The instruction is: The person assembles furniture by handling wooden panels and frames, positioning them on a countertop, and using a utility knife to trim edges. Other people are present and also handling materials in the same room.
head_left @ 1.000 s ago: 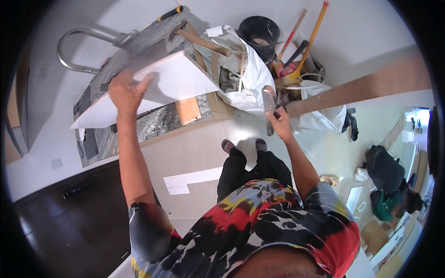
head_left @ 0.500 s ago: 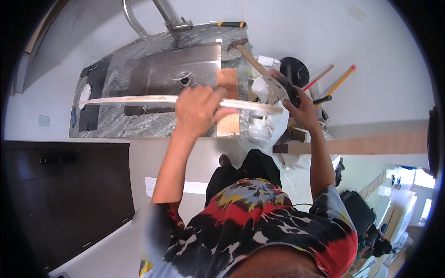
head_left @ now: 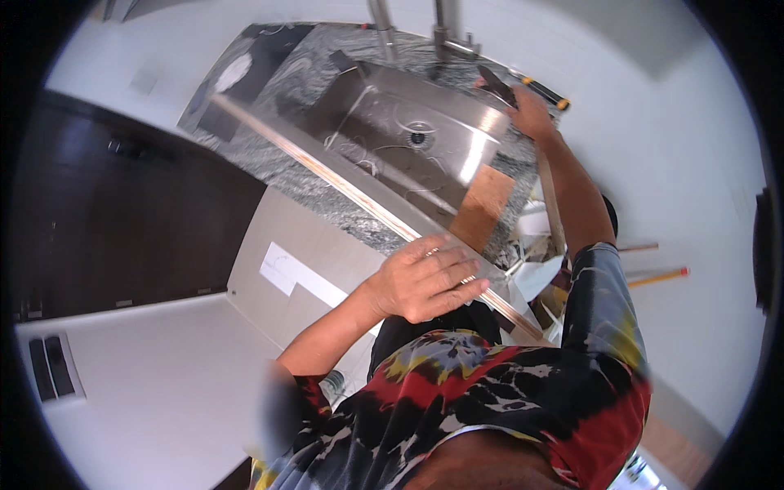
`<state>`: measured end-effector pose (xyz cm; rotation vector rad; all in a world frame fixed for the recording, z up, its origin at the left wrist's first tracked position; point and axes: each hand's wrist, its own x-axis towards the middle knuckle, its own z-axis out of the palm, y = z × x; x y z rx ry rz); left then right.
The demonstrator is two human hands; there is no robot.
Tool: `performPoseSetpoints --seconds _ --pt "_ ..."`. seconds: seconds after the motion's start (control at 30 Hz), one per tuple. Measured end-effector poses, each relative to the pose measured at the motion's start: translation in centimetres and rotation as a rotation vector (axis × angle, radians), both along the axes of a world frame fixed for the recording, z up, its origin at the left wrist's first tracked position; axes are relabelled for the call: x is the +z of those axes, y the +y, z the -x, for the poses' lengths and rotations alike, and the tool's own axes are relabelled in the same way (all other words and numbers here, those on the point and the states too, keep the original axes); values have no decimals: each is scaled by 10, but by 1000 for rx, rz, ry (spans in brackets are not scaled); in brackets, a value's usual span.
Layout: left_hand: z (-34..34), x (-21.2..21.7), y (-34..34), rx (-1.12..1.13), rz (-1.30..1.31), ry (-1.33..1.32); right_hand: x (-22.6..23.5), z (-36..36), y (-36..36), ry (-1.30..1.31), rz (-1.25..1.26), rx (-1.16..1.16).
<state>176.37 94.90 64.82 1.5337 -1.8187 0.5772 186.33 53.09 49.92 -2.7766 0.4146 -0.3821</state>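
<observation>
My left hand [head_left: 429,282] is curled over the edge of a long, narrow plywood board [head_left: 359,192], close to its near end. The board runs diagonally in front of the sink, from the counter's far left to my waist. At the sink's back right corner, my right hand [head_left: 529,113] grips a dark, flat tool [head_left: 496,86]; its kind is hard to make out. Part of a wooden handle [head_left: 549,196] shows beneath the right forearm. A short wooden block [head_left: 483,208] lies at the sink's right side, partly behind the board.
The steel sink [head_left: 498,131] is set in a grey marbled counter [head_left: 286,82] with a faucet [head_left: 441,37] behind. A yellow-and-black cutter [head_left: 539,88] lies at the back wall. Scraps and bags [head_left: 535,224] sit right of the counter; a dark cabinet [head_left: 122,212] stands left.
My view has turned and the board now slants toward my waist. My left hand sits nearer its end. My right hand has carried the dark tool from the scraps to the sink's back corner.
</observation>
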Motion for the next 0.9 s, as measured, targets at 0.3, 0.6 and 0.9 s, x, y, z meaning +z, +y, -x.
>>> performPoseSetpoints --seconds 0.3,0.6,0.9 --pt "7 -1 -12 88 -91 70 28 39 34 -339 -209 74" --pt "8 -7 -40 126 -42 155 106 341 228 -708 -951 -261" --pt "-7 3 -56 8 -111 153 94 333 320 -475 -701 -275"
